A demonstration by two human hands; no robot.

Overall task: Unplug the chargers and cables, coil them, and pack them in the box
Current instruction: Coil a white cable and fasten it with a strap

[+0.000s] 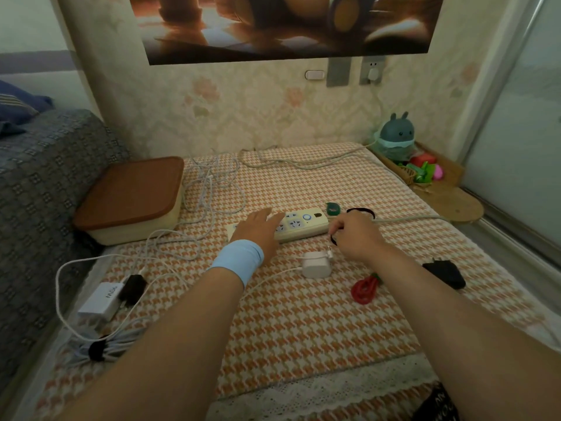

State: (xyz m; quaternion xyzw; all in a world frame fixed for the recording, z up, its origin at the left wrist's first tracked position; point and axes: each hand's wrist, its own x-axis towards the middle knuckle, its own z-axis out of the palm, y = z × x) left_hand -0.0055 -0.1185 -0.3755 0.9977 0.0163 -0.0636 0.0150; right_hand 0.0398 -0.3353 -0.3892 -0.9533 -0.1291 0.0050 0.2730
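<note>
**Supervisor:** What are the hands doing?

**Operator:** I am seeing the left hand [258,229] lying flat with straight fingers, pressing on the power strip [300,224] and holding nothing. The right hand [356,235], at 3 o'clock of the strip, is curling its fingers and pinching a thin black loop [333,239].

**Supervisor:** And where are the chargers and the box sitting?

**Operator:** I am noting 1 white charger [315,264] lying off the strip at 6 o'clock. The box [130,196], lid on, is sitting at 10 o'clock. A red coiled cable [364,288] and a black charger [444,273] are lying toward 4 o'clock. A 90W adapter [101,299] is resting at 8 o'clock.
</note>
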